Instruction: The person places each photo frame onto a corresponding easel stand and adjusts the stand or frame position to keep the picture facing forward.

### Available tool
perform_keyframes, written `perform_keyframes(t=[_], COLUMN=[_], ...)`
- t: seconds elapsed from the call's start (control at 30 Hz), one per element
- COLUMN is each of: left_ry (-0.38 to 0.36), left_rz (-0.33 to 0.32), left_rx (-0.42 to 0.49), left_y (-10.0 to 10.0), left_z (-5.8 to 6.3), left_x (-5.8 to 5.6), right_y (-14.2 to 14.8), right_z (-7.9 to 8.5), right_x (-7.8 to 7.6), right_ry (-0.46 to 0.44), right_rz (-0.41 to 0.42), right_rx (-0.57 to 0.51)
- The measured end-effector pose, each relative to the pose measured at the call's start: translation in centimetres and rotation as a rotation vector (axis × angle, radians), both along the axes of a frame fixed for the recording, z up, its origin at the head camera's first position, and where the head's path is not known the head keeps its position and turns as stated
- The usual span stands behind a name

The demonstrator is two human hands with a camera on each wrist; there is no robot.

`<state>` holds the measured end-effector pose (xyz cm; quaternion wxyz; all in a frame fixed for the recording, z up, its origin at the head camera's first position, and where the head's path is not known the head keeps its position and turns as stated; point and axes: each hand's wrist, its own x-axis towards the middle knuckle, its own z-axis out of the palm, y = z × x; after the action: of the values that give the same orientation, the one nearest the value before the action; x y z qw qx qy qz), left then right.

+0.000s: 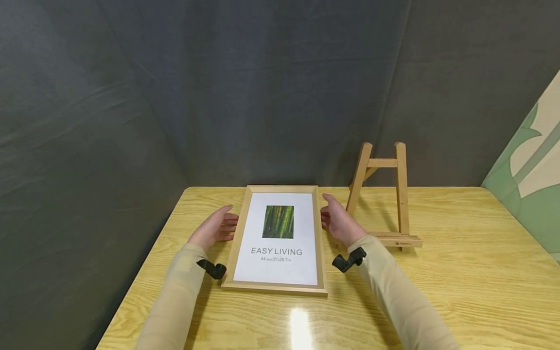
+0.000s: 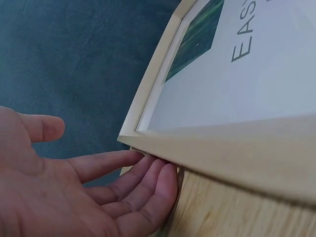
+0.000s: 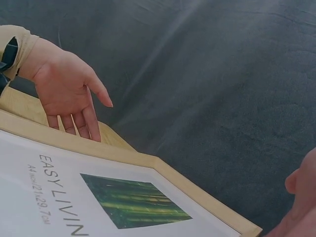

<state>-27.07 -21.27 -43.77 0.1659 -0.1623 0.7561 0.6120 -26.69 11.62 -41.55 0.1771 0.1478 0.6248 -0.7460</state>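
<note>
A picture frame [image 1: 275,287] with a pale wooden border lies face up on the table, its sheet [image 1: 251,270] printed EASY LIVING above small size text. My left hand [image 1: 214,227] is at its left side, thumb raised; in the left wrist view the fingertips [image 2: 168,177] reach right at the lower edge of the border [image 2: 237,153]. Along the right side is my right hand [image 1: 342,221], thumb up and fingers partly hidden behind the hand. The right wrist view shows only part of that hand [image 3: 301,202] at the lower right corner.
A small wooden easel [image 1: 402,194] stands right of the frame, close behind my right hand, with a ledge [image 1: 400,240] low at its front. Dark cloth [image 1: 280,97] hangs behind and left of the wood-grain table [image 1: 459,272]. A green leaf-patterned panel [image 1: 533,184] borders the right.
</note>
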Motion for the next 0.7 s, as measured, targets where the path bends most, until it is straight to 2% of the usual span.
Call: perform_keyframes(t=[0.3, 0.53, 0.7], left_ry=[0.006, 0.008, 0.027], left_rz=[0.009, 0.031, 0.019], left_rx=[-0.021, -0.008, -0.024], left_y=[-0.2, -1.1, -1.0], left_z=[-1.8, -4.5, -5.1], left_x=[-1.2, -3.2, -3.5], right_y=[-0.2, -0.5, -0.6], right_z=[0.1, -0.1, 0.0], right_x=[-0.2, -0.3, -0.5], right_ry=[-0.015, 0.003, -0.021], right_rz=[-0.006, 0.025, 0.028], right_rx=[-0.012, 0.033, 0.056])
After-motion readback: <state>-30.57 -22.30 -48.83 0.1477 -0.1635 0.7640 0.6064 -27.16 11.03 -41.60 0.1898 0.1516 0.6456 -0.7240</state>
